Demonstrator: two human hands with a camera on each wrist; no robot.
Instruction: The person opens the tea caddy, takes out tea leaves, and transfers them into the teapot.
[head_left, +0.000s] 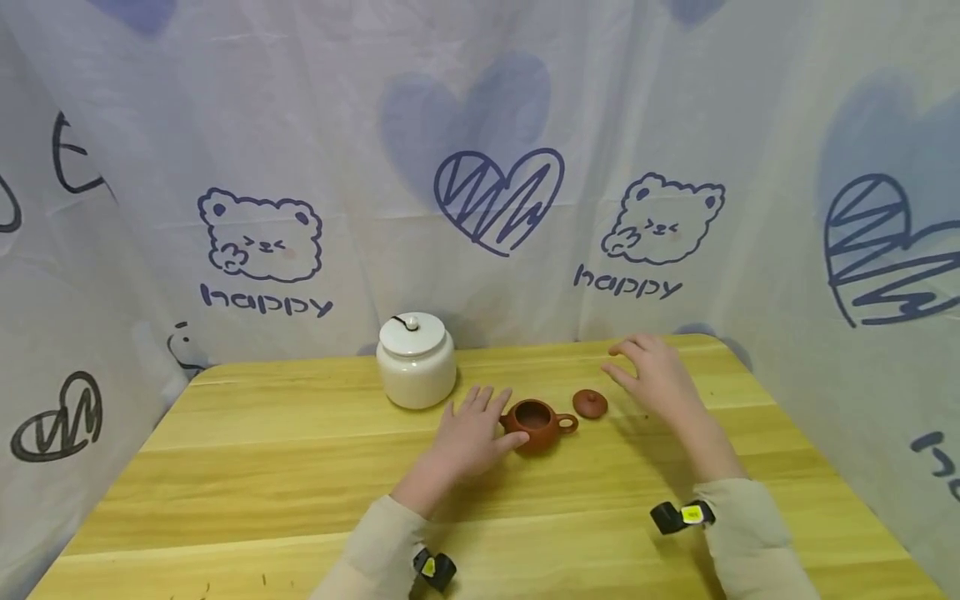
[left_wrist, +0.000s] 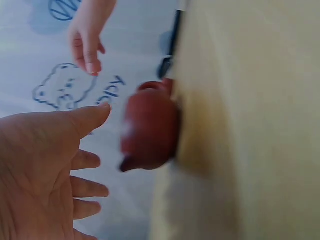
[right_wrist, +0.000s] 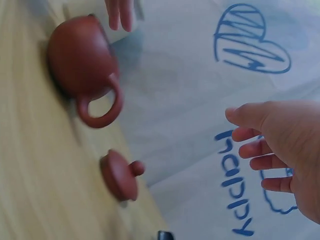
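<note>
A reddish-brown clay teapot point(head_left: 534, 433) stands upright and uncovered on the wooden table, its handle to the right. Its round knobbed lid point(head_left: 590, 404) lies on the table just beyond the handle. My left hand point(head_left: 471, 435) hovers at the teapot's spout side with fingers spread; in the left wrist view a gap shows between thumb and teapot point(left_wrist: 150, 127). Above the table, to the right of the lid, is my right hand point(head_left: 658, 379), fingers loosely bent and holding nothing. The right wrist view shows the lid point(right_wrist: 120, 175) apart from that hand point(right_wrist: 285, 150).
A white lidded ceramic jar point(head_left: 416, 362) stands at the back of the table point(head_left: 262, 467), left of the teapot. Behind the table's far edge hangs a pale curtain point(head_left: 360, 167) printed with bears and hearts. A small dark object point(right_wrist: 165, 235) shows at the right wrist view's bottom edge.
</note>
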